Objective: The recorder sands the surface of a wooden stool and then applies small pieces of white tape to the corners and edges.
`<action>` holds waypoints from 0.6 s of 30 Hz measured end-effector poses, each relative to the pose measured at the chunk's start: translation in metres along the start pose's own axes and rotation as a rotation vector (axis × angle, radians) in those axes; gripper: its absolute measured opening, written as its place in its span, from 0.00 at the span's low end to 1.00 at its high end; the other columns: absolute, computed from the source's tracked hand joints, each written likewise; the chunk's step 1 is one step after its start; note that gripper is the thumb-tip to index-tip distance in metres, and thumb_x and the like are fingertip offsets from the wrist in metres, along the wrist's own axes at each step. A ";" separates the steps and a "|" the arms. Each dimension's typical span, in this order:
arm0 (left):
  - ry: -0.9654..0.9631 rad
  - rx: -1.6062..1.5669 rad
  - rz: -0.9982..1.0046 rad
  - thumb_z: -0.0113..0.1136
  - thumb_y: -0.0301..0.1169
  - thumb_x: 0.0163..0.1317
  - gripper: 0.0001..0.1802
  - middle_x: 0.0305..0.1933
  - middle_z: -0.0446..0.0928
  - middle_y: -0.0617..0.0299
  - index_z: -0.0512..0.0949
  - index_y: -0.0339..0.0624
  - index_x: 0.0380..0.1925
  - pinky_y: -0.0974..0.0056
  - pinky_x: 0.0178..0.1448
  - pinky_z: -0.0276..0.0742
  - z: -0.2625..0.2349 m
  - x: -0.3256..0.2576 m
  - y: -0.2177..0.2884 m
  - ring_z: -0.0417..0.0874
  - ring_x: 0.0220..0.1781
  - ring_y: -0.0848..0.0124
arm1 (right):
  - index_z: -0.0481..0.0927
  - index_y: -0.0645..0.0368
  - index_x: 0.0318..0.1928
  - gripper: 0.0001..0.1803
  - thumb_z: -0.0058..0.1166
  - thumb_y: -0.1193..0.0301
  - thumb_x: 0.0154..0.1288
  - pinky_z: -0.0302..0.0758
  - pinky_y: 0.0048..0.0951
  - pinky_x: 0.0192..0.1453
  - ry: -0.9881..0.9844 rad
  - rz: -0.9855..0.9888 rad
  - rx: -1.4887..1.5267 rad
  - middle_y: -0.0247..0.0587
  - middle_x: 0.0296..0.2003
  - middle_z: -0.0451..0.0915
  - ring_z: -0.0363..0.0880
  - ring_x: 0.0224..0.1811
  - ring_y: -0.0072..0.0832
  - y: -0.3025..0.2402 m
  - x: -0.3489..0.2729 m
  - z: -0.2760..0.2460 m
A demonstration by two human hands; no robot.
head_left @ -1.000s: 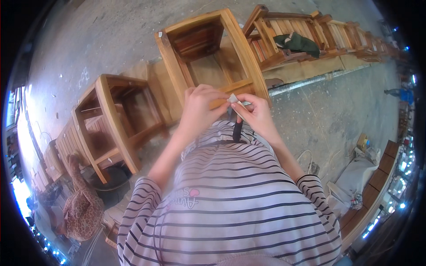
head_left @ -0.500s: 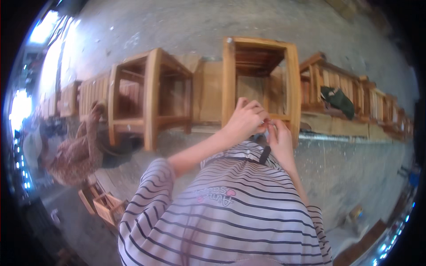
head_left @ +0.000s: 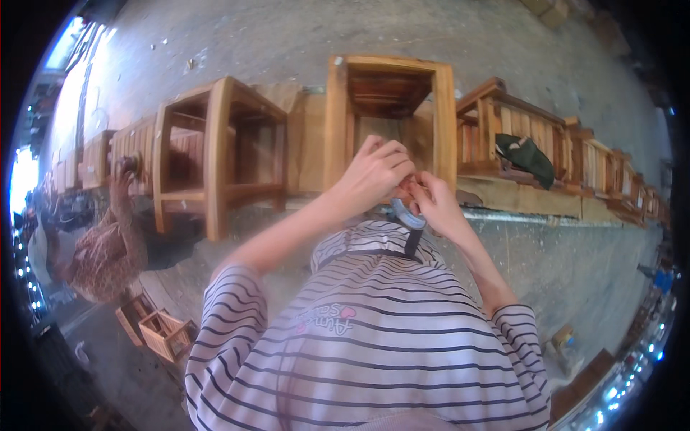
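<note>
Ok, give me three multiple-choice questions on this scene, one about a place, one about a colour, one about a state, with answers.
1. Where does the dark green cloth lie?
A. on the slatted wooden rack to the right
B. on the concrete floor
C. on the person's shoulder

2. What colours is the striped shirt?
A. red and yellow
B. pale with dark stripes
C. plain green

3. How are the left hand and right hand placed?
A. far apart
B. flat on the floor
C. close together at a small grey object

Answers: 1 A, it drapes over the rack slats. 2 B, dark stripes cross pale cloth. 3 C, the fingertips meet in front of the wooden stool frame.
</note>
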State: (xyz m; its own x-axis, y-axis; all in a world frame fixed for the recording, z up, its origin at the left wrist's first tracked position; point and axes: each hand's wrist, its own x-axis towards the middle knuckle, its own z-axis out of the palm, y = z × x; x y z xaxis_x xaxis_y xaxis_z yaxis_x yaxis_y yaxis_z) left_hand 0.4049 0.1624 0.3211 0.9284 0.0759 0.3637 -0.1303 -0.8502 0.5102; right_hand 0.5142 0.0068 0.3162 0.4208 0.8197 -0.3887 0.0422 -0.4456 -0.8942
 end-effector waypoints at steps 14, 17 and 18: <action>-0.079 -0.408 -0.084 0.70 0.33 0.47 0.11 0.34 0.80 0.61 0.82 0.41 0.31 0.61 0.50 0.71 0.019 0.043 0.004 0.79 0.42 0.66 | 0.75 0.66 0.45 0.10 0.46 0.71 0.75 0.68 0.18 0.28 -0.173 0.138 0.273 0.30 0.30 0.74 0.71 0.23 0.15 0.001 -0.014 -0.060; -0.116 -0.713 -0.358 0.70 0.34 0.54 0.13 0.34 0.82 0.59 0.84 0.37 0.35 0.65 0.45 0.73 0.024 0.042 0.014 0.80 0.39 0.69 | 0.75 0.65 0.45 0.09 0.47 0.71 0.74 0.67 0.17 0.27 -0.140 0.118 0.271 0.29 0.29 0.73 0.71 0.23 0.14 0.001 -0.015 -0.066; -0.123 -0.802 -0.510 0.70 0.34 0.57 0.14 0.34 0.82 0.58 0.84 0.35 0.37 0.67 0.44 0.73 0.024 0.041 0.018 0.81 0.38 0.72 | 0.75 0.64 0.44 0.09 0.47 0.71 0.74 0.67 0.17 0.27 -0.131 0.115 0.260 0.28 0.28 0.73 0.71 0.23 0.14 0.001 -0.016 -0.068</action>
State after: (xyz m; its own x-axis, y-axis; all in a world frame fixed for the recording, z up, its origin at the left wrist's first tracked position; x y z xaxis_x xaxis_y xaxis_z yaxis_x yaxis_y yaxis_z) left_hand 0.4494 0.1376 0.3263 0.9635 0.2439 -0.1106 0.1424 -0.1166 0.9829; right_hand 0.5690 -0.0309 0.3361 0.2882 0.8160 -0.5011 -0.2396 -0.4452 -0.8628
